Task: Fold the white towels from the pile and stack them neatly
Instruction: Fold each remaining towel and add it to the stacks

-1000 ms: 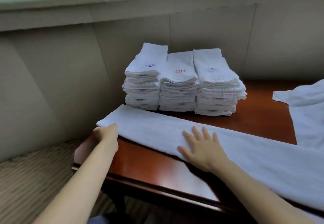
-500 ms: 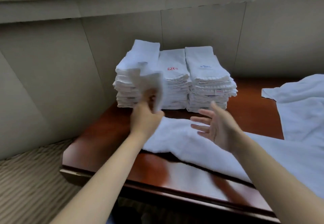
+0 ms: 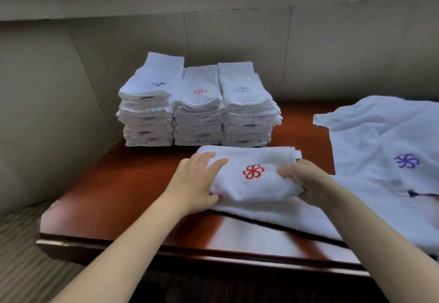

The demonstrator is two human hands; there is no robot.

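Three full stacks point(image 3: 199, 110) stand done. Just in front of them, our left hand point(image 3: 193, 184) and right hand point(image 3: 306, 181) grip the half-folded towel point(image 3: 251, 174); unfolded towels point(image 3: 384, 141) wait right of the stacks.

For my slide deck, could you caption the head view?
Both hands, left and right, grip a folded towel before three stacks on the table.

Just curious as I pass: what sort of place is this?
Probably a hotel or guesthouse room: three stacks of folded white towels with embroidered logos, a polished wooden table, carpeted floor.
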